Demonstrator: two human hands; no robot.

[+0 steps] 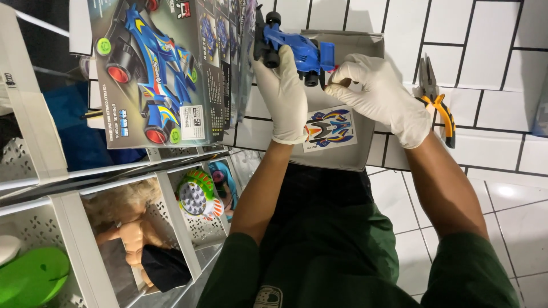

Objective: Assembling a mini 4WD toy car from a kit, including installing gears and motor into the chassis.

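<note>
Both gloved hands are on the blue toy car [297, 50], held up over the open grey box tray [365, 102]. Left hand [283, 91] grips the front end by the wheels to steady it, while right hand [381, 94] pinches at the rear. Sticker sheet [330, 129] lies in the tray, orange-handled pliers [435, 100] sit just off the tray's right edge, and the box lid [165, 68] is propped left.

Both hands [283, 91] wear white gloves — above them, short dark-green sleeves and dark trousers.
</note>
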